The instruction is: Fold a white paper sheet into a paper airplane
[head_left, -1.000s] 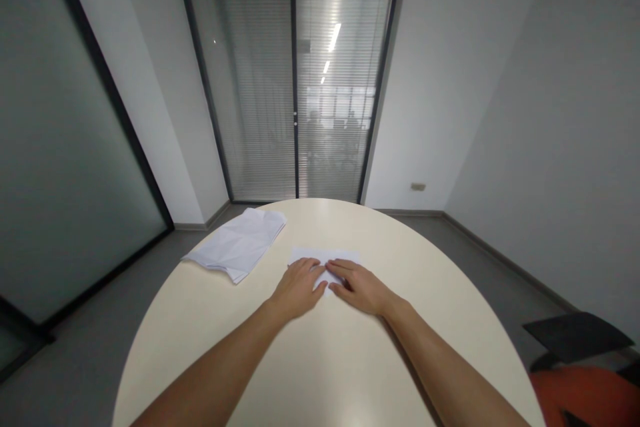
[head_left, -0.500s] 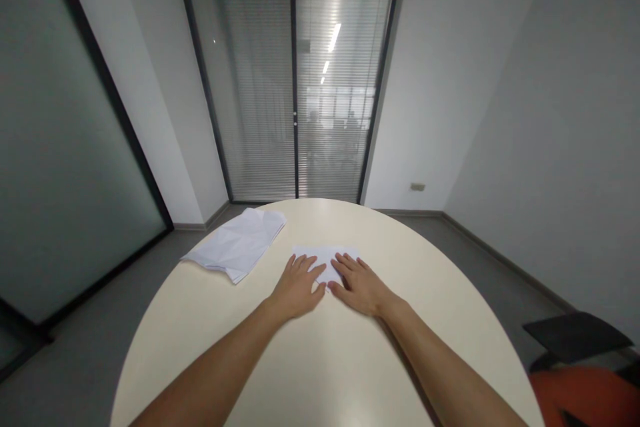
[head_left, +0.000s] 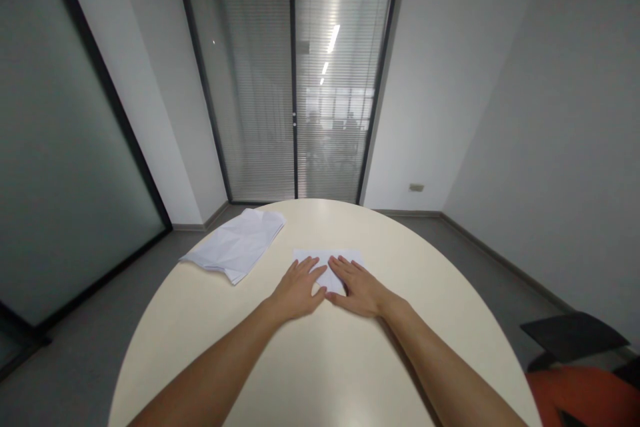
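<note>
The left hand [head_left: 296,288] and right hand [head_left: 359,286] lie flat, fingers spread and grasping nothing, palms pressing the near edge of a small folded white paper [head_left: 327,260]. The paper rests mid-way across the round cream table [head_left: 320,360]. Farther left, near the table's far edge, sits a stack of creased white sheets [head_left: 237,246].

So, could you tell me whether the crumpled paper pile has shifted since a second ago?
No. The crumpled paper pile lies at the same spot on the table edge.
</note>
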Tool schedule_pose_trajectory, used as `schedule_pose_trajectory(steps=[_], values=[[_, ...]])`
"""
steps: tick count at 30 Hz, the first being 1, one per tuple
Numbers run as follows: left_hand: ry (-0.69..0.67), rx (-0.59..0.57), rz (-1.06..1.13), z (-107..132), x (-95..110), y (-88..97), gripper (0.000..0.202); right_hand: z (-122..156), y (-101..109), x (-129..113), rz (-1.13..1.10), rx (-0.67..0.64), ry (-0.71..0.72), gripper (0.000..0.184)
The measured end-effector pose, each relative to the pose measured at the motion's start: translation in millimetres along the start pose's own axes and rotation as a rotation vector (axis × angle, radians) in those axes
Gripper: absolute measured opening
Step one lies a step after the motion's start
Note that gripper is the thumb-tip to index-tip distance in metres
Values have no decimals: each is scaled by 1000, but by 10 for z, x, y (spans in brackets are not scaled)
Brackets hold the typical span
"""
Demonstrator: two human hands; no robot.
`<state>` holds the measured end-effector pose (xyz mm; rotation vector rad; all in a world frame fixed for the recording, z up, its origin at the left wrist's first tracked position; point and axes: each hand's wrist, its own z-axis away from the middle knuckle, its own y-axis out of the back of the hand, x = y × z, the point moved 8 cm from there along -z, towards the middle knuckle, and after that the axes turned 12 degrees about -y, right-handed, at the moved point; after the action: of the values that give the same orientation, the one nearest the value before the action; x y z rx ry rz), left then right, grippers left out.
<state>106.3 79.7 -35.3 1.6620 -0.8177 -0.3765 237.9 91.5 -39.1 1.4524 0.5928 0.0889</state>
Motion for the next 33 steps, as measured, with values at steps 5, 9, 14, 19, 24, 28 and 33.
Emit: schedule_pose_trajectory(steps=[5, 9, 14, 19, 24, 28, 33], values=[[0, 4, 22, 3, -11, -4, 53, -15, -13, 41, -9, -4, 36, 88], [-5, 9, 41, 14, -17, -8, 53, -3, 50, 23, -40, 45, 81, 83], [-65, 95, 41, 4, 14, 59, 48, 35, 185, -79, -68, 98, 132, 69], [-73, 213, 50, -22, -11, 134, 35, 58, 250, -99, -104, 92, 123, 57], [14, 276, 99, -3, -141, 167, 26, 63, 271, -21, -147, 127, 144, 56], [67, 301, 119, 29, -220, 200, 23, 16, 313, 180, -148, 226, 41, 40], [98, 307, 121, 30, -249, 217, 29, -14, 351, 286, -141, 263, -30, 35]])
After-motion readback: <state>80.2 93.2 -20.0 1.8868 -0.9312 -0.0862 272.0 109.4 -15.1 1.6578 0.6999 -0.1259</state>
